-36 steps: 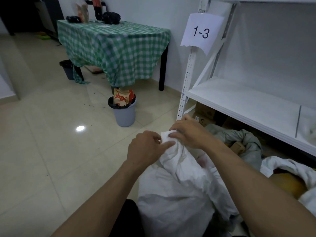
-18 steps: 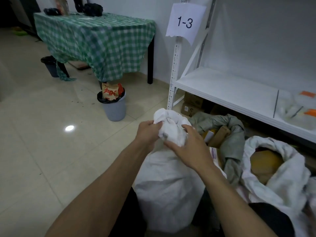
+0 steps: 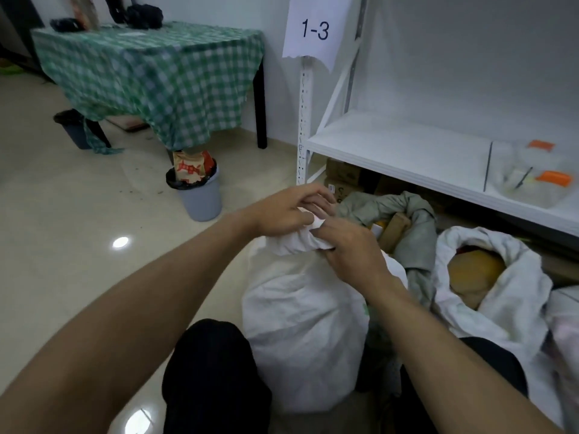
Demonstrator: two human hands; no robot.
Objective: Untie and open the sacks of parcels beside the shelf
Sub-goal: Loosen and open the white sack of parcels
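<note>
The white sack (image 3: 300, 324) stands on the floor (image 3: 78, 245) right in front of the person's knees, close by the white shelf (image 3: 407, 151). Its gathered neck (image 3: 294, 244) sits directly under both hands. The left hand (image 3: 282, 211) reaches in from the left and rests on top of the neck, fingers curled and pinching the bunched cloth at its tip. The right hand (image 3: 354, 252) is on the neck's right side, a little lower and nearer the person, fingers curled round the twisted fabric. The two hands meet over the top of the sack. The tie itself is hidden beneath them, so I cannot tell how it sits. Below the hands the body of the sack bulges full.

Just to the right a grey sack (image 3: 416, 233) lies with its mouth open, a box (image 3: 396, 225) showing inside. Beyond that a second white sack (image 3: 517, 292), also open, shows a yellow-brown parcel (image 3: 473, 270). A paper label (image 3: 315, 29) marked "1-3" hangs on the shelf's upright. Off to the left a grey bin (image 3: 200, 198) stands by a surface (image 3: 150, 67) draped in green checked cloth.
</note>
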